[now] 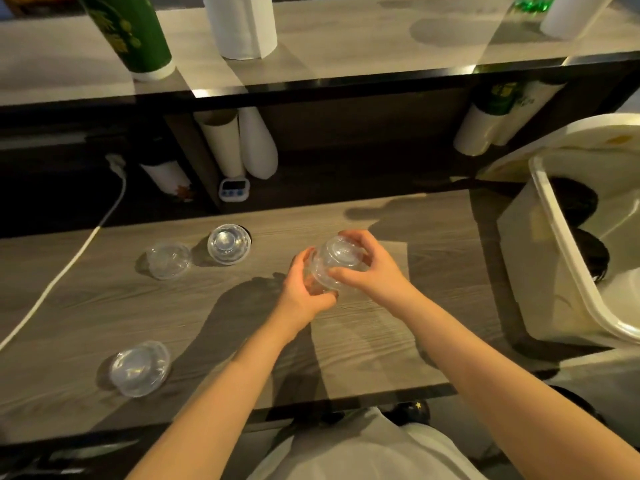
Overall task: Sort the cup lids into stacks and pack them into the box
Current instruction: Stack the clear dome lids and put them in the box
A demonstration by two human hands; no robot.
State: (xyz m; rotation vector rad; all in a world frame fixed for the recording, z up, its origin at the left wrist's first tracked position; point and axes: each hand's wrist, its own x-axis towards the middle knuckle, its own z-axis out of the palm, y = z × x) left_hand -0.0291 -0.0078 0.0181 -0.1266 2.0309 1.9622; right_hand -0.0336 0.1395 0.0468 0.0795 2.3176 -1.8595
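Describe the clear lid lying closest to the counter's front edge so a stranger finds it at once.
Start at the grey wood-grain counter and go to its left half, right of the white cable. The clear lid lies alone near the front edge; the other two loose lids sit side by side farther back.

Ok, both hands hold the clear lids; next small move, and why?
Probably free the left hand from the clear plastic lid stack and reach for the nearest loose clear lid; three lie apart on the grey wooden table, and the right hand grips the stack.
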